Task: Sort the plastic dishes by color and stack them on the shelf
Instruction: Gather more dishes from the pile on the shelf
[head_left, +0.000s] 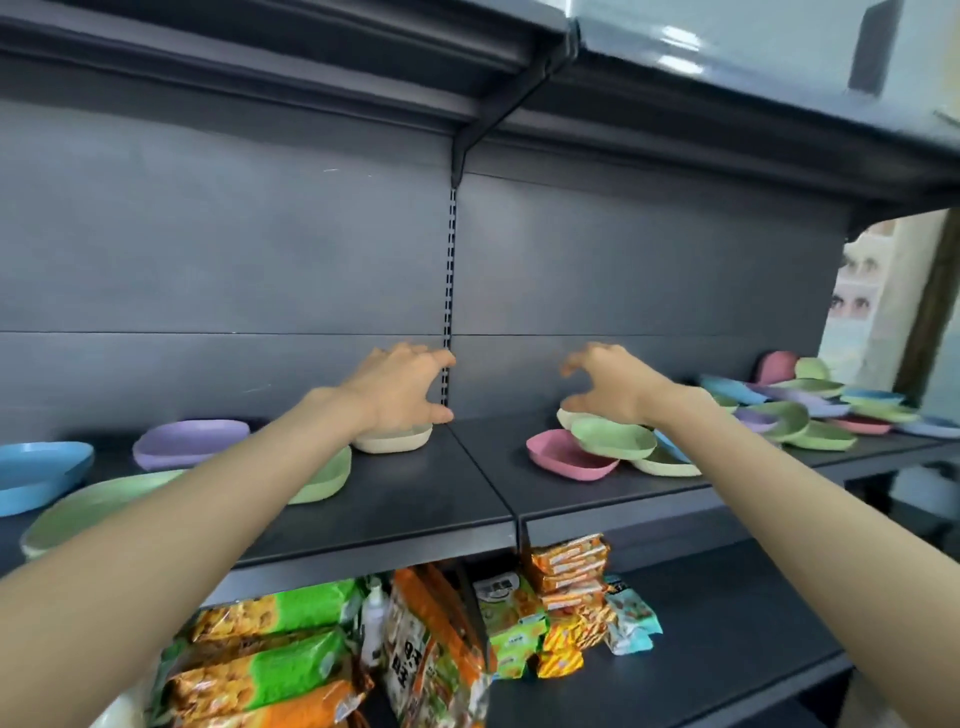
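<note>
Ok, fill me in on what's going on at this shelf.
A person is sorting plastic dishes on the shelf. Their left hand arches over a cream dish; its grip is unclear. The right hand hovers open above a green dish overlapping a pink dish. A blue dish and purple dish sit apart at left.

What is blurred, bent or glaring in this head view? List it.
Head view: the wide-angle lens bends the shelf edges and stretches the forearms; glare streaks the upper shelf at top right; the left hand and right hand are slightly soft; the far dish pile and the snack packs are blurry.
</note>
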